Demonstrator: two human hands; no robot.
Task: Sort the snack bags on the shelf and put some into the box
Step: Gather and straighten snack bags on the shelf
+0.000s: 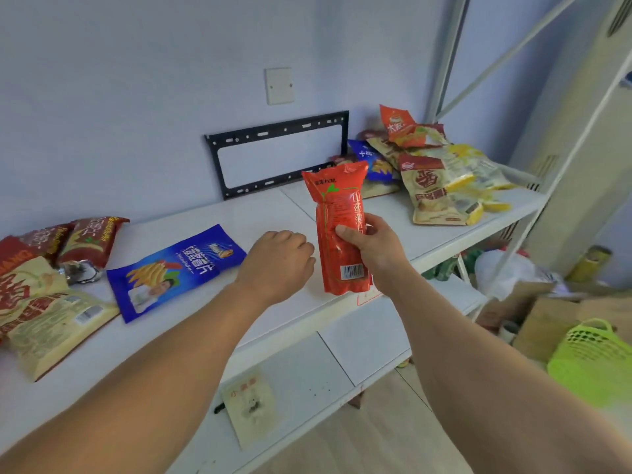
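My right hand [371,246] grips a tall red snack bag [337,206] upright above the white shelf [266,213], back side with barcode facing me. My left hand [280,258] hovers just left of that bag, fingers curled, holding nothing. A blue chips bag [174,268] lies flat on the shelf to the left. Further left lie dark red bags [90,239] and a beige bag [44,313]. A heap of mixed bags [441,172] sits at the shelf's right end.
A black metal bracket [277,155] leans on the wall behind the shelf. Cardboard boxes [547,319] and a green plastic basket [595,357] stand on the floor at right. White shelf posts [554,186] rise at the right. A lower shelf [307,381] holds a paper sheet.
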